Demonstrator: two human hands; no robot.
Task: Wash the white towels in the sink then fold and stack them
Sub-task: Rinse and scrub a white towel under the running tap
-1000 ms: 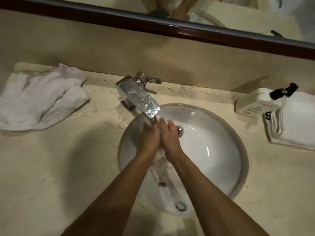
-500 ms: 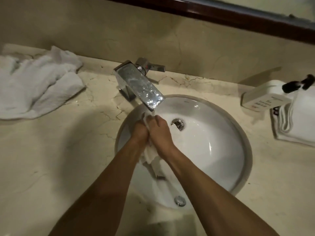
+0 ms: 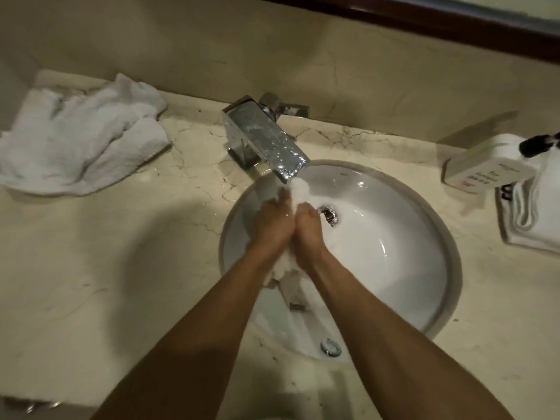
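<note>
A wet white towel is bunched between my two hands over the round white sink, just under the spout of the chrome tap. My left hand and my right hand press together and grip the towel, whose tail hangs down toward the sink's near wall. A crumpled white towel lies on the counter at far left. Folded white towels sit at the right edge.
A white pump bottle lies on the marble counter beside the folded towels. The sink drain is just right of my hands, and an overflow hole shows at the near rim. A wall rises behind the tap.
My hands have kept rubbing the towel under the tap, and a bunch of it now sticks out above my fingers. The camera has shifted slightly.
</note>
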